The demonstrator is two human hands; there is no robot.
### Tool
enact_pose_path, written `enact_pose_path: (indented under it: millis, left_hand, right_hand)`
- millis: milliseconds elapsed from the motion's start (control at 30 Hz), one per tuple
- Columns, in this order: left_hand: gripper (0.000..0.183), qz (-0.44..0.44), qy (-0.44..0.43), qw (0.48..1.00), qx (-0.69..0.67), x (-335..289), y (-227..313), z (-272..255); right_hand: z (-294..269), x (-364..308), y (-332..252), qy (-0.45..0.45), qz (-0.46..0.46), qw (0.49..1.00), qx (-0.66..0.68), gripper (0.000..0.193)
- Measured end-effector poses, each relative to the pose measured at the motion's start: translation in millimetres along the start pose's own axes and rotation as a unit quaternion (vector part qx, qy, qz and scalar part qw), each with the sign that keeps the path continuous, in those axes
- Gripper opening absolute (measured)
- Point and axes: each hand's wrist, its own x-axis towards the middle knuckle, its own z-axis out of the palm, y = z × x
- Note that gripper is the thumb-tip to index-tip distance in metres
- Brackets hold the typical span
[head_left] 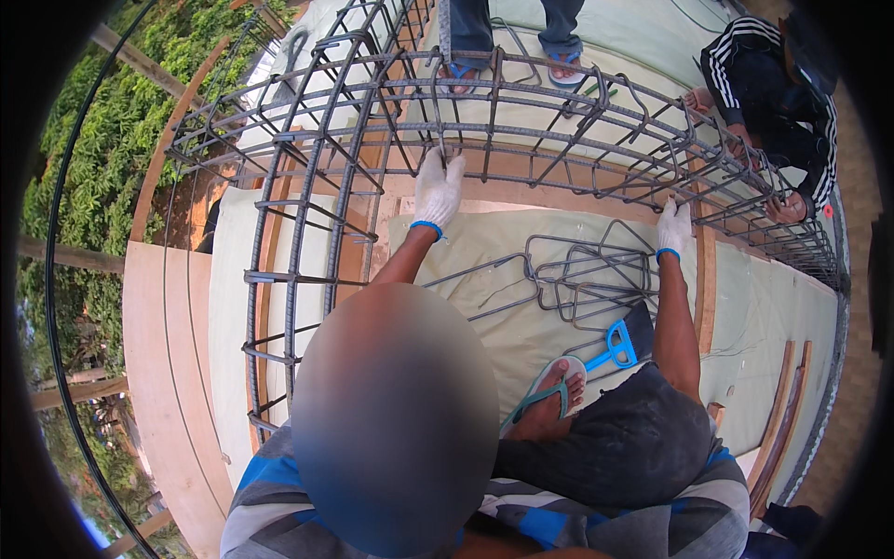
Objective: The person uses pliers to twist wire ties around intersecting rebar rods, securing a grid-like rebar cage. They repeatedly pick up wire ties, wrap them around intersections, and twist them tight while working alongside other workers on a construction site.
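Note:
My left hand (438,193), in a white knitted glove with a blue cuff, is closed round a thin upright steel stirrup (436,116) on the near side of a rebar cage (540,93). Farther right, my right hand (674,226), gloved the same way, is curled over the cage's lower near bar; its fingertips are partly hidden. The cage runs across in front of me, its long ribbed bars crossed by square stirrups. Between my arms, several loose bent stirrups (582,279) lie piled on a pale green sheet. A blurred patch covers part of the lower middle.
Another rebar cage (303,205) runs along the left. A blue-handled tool (615,347) lies by my sandalled foot (559,391). Beyond the cage stands a person in jeans (559,26); at right a crouching person in a striped black jacket (759,102) touches the bars. Wooden strips (782,419) lie right.

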Motion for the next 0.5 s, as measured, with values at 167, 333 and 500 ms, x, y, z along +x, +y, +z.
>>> enact_pose_path:
  millis: [167, 333, 500]
  left_hand:
    - [0.042, 0.0, 0.004, 1.0, 0.011, -1, 1, 1]
    - [0.04, 0.025, 0.021, 0.999, 0.029, -2, -6, 4]
    - [0.039, 0.021, 0.02, 0.999, 0.019, -2, -8, 5]
  right_hand:
    - [1, 0, 5, 0.003, -0.013, 1.0, 0.005, 0.044]
    - [5, 3, 10, -0.001, -0.032, 0.999, 0.033, 0.042]
    - [3, 1, 7, 0.002, -0.031, 0.999, 0.017, 0.042]
